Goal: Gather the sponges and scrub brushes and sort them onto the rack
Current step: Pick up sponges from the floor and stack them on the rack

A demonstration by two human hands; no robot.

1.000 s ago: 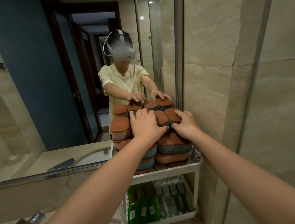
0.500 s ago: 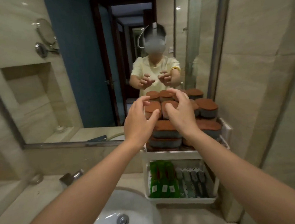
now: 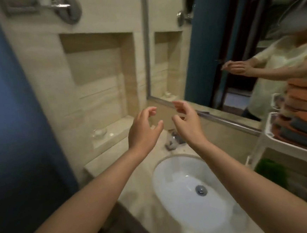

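Broadly, a mirror (image 3: 208, 56) covers the wall behind a pale stone counter (image 3: 104, 160), with a recessed niche (image 3: 97, 65) in the tiles to its left. A white oval sink (image 3: 158, 166) is set into the counter, and a chrome faucet (image 3: 174, 140) stands just behind it, blurred.

At the far right edge is the white rack (image 3: 272, 138). Its upper tier is piled with sponges (image 3: 300, 126) lying flat in layers, orange faces over grey. Something green on the tier below is probably the scrub brushes (image 3: 268, 168), though the blur is too heavy to be sure.

Both arms reach forward over the sink. The left hand (image 3: 142, 128) and right hand (image 3: 186, 121) hang side by side above the faucet, palms turned toward each other and apart. The fingers (image 3: 151, 110) of each are loosely curled and hold nothing.

The rack lies well to the right of both hands, so the right hand is the nearer one. No loose sponge or brush shows on the visible counter, and the gaze points away from the rack. My guess is that the next move is a search leftward for leftover items, or the sorting is nearly finished.
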